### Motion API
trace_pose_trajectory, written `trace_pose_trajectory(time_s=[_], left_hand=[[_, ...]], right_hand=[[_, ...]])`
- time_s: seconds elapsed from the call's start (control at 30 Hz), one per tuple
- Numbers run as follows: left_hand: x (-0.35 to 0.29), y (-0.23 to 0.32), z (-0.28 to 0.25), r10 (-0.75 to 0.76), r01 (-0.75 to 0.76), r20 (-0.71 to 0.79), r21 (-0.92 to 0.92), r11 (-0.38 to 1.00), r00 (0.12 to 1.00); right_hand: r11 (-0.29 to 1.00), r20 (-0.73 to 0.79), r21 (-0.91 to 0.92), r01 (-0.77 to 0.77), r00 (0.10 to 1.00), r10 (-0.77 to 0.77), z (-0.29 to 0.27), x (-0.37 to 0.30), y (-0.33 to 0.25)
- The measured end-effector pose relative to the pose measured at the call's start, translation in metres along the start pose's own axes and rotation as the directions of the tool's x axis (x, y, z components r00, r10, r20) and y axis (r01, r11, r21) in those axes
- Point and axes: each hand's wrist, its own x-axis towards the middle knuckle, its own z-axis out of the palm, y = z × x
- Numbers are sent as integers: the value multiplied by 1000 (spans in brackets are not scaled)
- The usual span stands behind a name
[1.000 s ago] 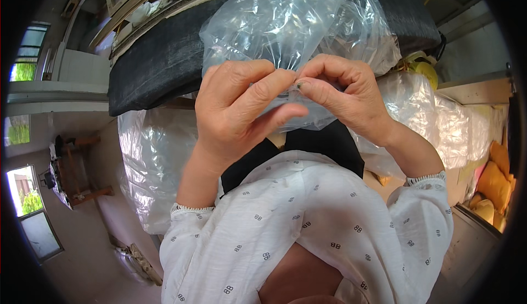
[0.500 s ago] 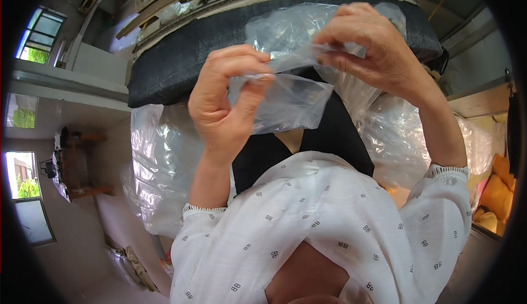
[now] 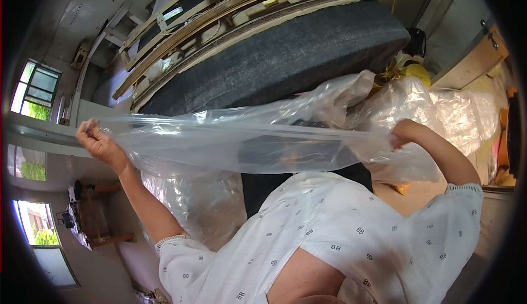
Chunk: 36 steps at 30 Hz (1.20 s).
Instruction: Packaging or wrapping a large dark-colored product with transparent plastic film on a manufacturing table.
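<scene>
A clear plastic sheet [image 3: 296, 153] is stretched wide across the front of my body, above my lap. My left hand [image 3: 99, 141], out at the far left, is closed on one end of it. On the other side my right hand [image 3: 404, 134], somewhat blurred, grips the sheet near its right end. Between the hands the upper edge is pulled nearly straight, while the lower part hangs loose. Through the film my dark trousers [image 3: 258, 191] show. More crumpled clear plastic [image 3: 351, 92] lies behind it, against the dark padded table.
The dark cloth-covered table [image 3: 274, 57] runs across the far side, with wooden rails [image 3: 219, 15] beyond. Heaped clear plastic [image 3: 181, 199] hangs at my left, and another pile [image 3: 461, 117] lies right. A yellow object [image 3: 417, 73] sits by the table's right end.
My hands have moved far apart, left and right, drawing the plastic out into a wide taut span. Before, they were close together in front of me, pinching a small section.
</scene>
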Motion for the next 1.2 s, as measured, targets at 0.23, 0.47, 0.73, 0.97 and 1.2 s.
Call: trace_pose_trajectory(time_s=[0.23, 0.47, 0.73, 0.97, 1.2], left_hand=[[-77, -145, 40, -276, 76, 348, 493, 867, 896], [-141, -219, 74, -613, 280, 198, 756, 592, 765], [-151, -274, 19, -403, 43, 341, 716, 697, 849], [-142, -319, -11, -609, 23, 319, 874, 485, 726], [-133, -273, 23, -661, 117, 280, 864, 489, 696]], right_hand=[[560, -278, 112, -821, 516, 810, 161, -121, 272], [720, -552, 684, -114, -726, 410, -168, -220, 319], [986, -983, 88, -138, -174, 64, -198, 26, 172], [839, -819, 496, -225, 200, 538, -208, 50, 164], [792, -799, 591, 152, 242, 550, -219, 71, 211]])
